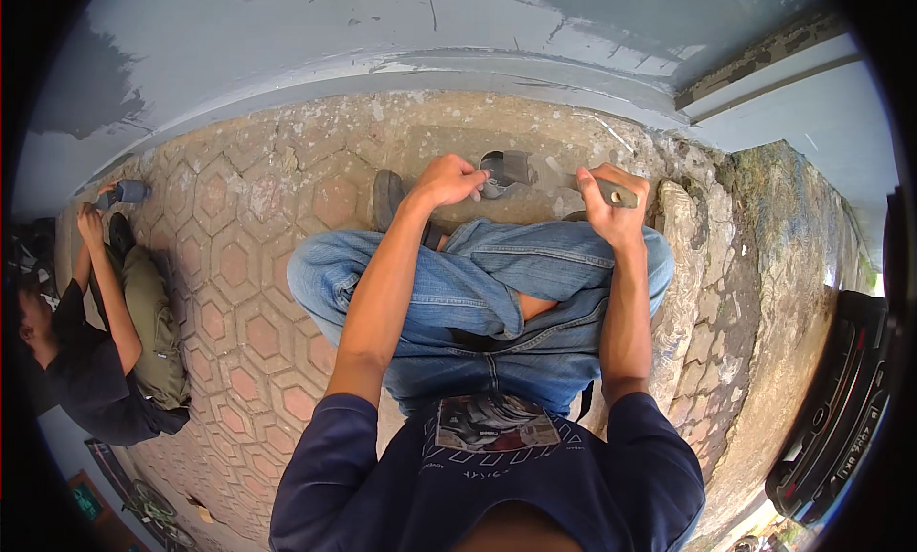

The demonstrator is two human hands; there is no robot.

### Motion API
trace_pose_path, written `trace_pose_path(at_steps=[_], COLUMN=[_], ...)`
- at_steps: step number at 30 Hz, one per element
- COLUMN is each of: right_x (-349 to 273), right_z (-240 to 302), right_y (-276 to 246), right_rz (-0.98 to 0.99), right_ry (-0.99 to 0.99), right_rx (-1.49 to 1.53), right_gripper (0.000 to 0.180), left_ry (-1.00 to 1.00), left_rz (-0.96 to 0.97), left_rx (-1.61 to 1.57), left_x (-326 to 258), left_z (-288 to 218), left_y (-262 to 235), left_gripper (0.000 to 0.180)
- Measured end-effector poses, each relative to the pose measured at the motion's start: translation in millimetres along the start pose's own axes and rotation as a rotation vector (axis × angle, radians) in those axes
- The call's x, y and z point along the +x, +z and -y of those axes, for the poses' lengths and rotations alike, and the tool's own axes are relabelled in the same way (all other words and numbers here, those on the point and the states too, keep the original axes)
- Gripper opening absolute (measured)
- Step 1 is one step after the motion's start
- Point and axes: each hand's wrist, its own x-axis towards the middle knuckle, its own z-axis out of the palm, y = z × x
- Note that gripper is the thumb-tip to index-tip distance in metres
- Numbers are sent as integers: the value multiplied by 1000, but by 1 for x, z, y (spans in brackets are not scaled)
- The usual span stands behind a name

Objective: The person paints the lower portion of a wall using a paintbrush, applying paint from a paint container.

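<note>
My left hand [447, 181] is closed, with thumb and fingertips pinched at the near-left edge of a small grey-and-black piece [514, 168], smeared with grey. Whether it is a cup or a flat plate I cannot tell. In my right hand [611, 213] is a scraper, its flat handle [623, 198] with a hole in the end showing past my fingers. The scraper's blade is hard to make out against the pale ground. Both hands are above my crossed legs in blue jeans [449, 285], close to the foot of the grey wall.
A grey wall [334, 36] with darker patches runs along the front. Hexagonal paving [234, 265] spreads to the left, where another person [115, 342] sits holding a blue-grey object [130, 191]. Rough stone edging [702, 265] and a black car [831, 409] are on the right.
</note>
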Motion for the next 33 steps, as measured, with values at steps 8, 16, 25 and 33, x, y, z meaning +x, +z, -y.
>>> trace_pose_path(at_steps=[8,16,25,33], right_x=[-2,-4,6,52], right_z=[3,2,-20,-93], right_y=[2,5,-29,-84], right_rz=[38,44,-79,-539], right_ry=[16,40,280,404], right_rx=[13,29,213,63], right_gripper=[19,18,28,28], left_ry=[27,-35,-33,-19], left_rz=[-15,-7,-14,-42], left_rx=[25,37,13,68], left_x=[-1,-4,8,12], left_z=[-2,-2,-3,5], left_y=[0,0,0,6], left_gripper=[35,37,35,32])
